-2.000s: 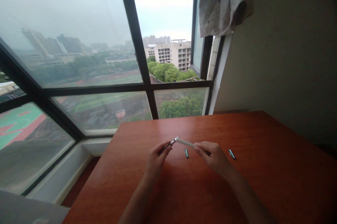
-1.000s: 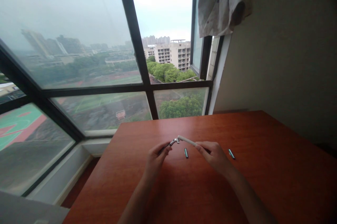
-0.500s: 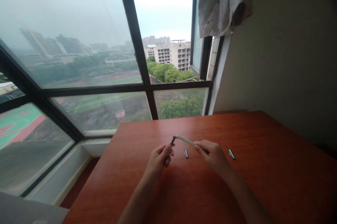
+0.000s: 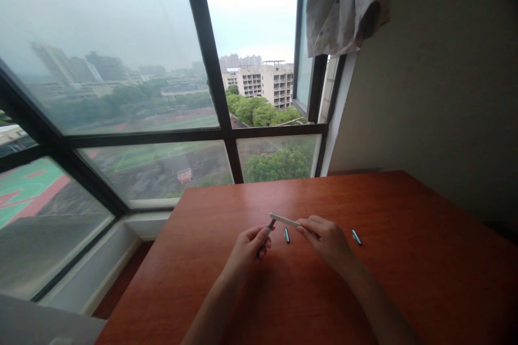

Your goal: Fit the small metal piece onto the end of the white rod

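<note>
My left hand is closed around a slim pen-like piece with a dark tip pointing up and to the right. Between the thumb and fingers of my right hand is a pale, slim stick, slanting up to the left. The stick's far end meets or overlaps the dark tip; whether they touch I cannot tell. Below the stick, a small shiny dark-teal piece like a pen cap lies on the table. Another such teal piece lies to the right of my right hand.
The reddish-brown wooden table extends under both forearms, its far edge close to the window frame. A grey garment hangs at the upper right, beside a plain wall. One window panel stands open.
The pale stick's far end has come down slightly and now covers the top of the dark tip. My left hand has shifted a little to the right and down.
</note>
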Motion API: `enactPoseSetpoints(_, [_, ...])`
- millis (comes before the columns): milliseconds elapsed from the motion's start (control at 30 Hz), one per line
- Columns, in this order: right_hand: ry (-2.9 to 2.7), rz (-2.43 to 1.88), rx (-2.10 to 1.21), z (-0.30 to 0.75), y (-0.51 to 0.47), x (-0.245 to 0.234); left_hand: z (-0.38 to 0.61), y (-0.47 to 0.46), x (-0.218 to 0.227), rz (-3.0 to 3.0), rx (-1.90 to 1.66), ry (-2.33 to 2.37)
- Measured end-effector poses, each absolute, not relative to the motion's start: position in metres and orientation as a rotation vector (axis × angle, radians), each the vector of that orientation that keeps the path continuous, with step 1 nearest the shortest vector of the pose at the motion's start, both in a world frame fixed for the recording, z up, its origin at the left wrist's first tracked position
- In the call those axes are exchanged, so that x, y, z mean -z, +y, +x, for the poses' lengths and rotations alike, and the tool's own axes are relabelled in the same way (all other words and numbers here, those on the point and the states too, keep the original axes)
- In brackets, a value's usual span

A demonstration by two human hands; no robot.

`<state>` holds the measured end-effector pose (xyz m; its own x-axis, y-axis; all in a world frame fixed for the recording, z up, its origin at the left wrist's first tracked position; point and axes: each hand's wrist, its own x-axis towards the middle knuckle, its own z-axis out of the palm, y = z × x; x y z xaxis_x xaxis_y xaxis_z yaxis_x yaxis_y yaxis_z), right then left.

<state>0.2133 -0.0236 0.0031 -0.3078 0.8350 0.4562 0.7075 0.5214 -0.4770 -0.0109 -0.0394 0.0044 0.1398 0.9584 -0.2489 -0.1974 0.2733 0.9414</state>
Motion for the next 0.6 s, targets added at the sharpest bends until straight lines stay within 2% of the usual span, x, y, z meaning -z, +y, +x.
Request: enactPoseSetpoints(600, [-2.113, -1.244, -0.17, 0.214, -0.0253, -0.0029, -0.0171, -0.0397, -0.0093, 0.723, -1.138, 0.952])
